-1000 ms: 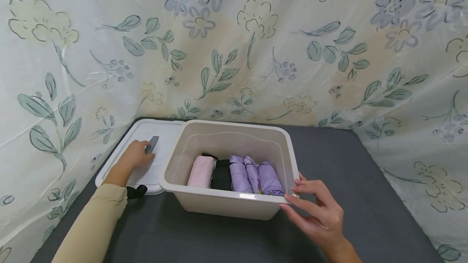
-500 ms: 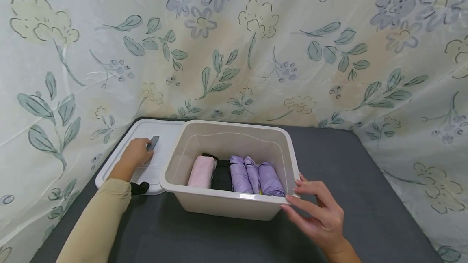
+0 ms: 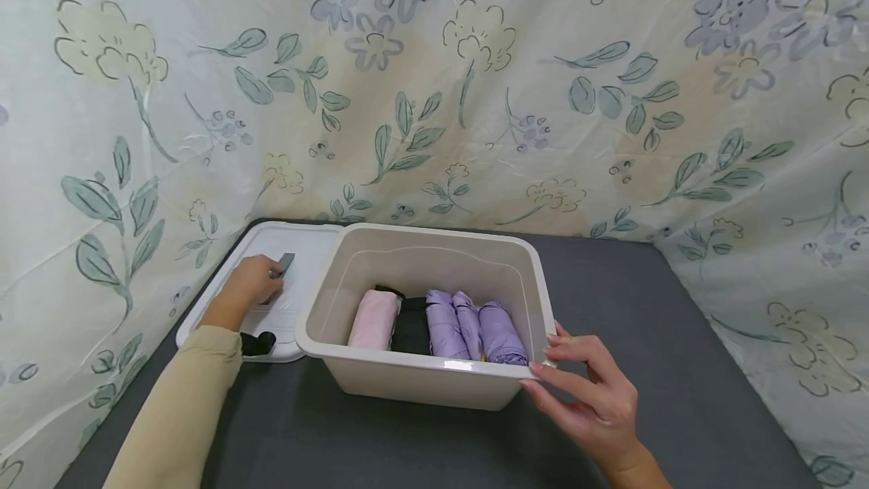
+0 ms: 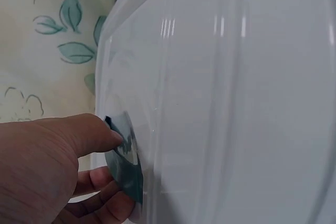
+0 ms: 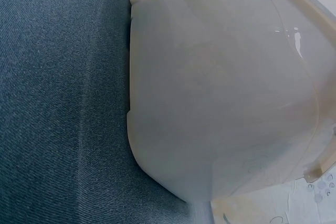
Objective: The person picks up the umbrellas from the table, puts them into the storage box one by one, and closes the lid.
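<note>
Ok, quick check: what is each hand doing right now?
Left hand: pinches the grey handle of the white lid.
Right hand: fingertips rest on the rim of the beige bin, fingers relaxed, gripping nothing.

My left hand (image 3: 250,283) grips the grey handle (image 3: 284,266) of a glossy white plastic lid (image 4: 236,98). At three o'clock of it, a smooth beige plastic bin (image 3: 421,379) holds soft cloth rolls (image 3: 468,323) on matt, woven grey fabric (image 5: 52,98).
</note>
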A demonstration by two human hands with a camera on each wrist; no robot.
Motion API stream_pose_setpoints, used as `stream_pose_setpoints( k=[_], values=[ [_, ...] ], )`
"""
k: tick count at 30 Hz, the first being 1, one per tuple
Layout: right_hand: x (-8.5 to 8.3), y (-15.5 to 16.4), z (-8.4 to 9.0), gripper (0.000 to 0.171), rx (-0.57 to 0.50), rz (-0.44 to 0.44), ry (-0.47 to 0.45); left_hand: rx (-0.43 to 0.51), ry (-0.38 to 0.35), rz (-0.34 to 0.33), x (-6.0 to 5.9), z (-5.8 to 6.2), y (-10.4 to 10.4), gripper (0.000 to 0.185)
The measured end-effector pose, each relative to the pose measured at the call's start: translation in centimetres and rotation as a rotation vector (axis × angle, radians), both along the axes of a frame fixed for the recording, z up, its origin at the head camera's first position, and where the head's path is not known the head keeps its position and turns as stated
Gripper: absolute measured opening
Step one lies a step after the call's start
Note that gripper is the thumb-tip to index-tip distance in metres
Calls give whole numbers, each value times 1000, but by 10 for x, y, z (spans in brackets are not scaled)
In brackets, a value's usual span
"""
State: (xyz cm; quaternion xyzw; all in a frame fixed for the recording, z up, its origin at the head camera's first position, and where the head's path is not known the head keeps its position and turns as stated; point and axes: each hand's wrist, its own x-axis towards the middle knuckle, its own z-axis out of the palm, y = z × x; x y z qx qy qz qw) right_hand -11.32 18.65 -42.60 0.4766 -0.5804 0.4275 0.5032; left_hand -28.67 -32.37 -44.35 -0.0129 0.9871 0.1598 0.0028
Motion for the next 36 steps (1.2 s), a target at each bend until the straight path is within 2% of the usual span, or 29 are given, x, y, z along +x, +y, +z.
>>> stream_pose_setpoints(
  k=[7, 14, 19, 24, 29, 36],
  values=[
    [-1, 1, -1, 23, 0, 4, -14, 9, 26, -64, 0, 3, -9, 37],
    [-1, 2, -2, 23, -4, 2, -22, 47, 58, -74, 1, 5, -17, 37],
    [-2, 0, 0, 23, -9, 14, -21, 76, 75, -68, 5, 9, -20, 38],
    [-1, -1, 3, 24, -5, 4, -13, 100, 133, -75, 9, 16, -22, 37],
    [0, 0, 2, 24, 9, -21, -5, 136, 149, -46, 13, 23, -27, 39],
    [4, 1, 7, 23, 57, -58, -20, 181, 181, -19, 18, 26, -34, 41]
  ],
)
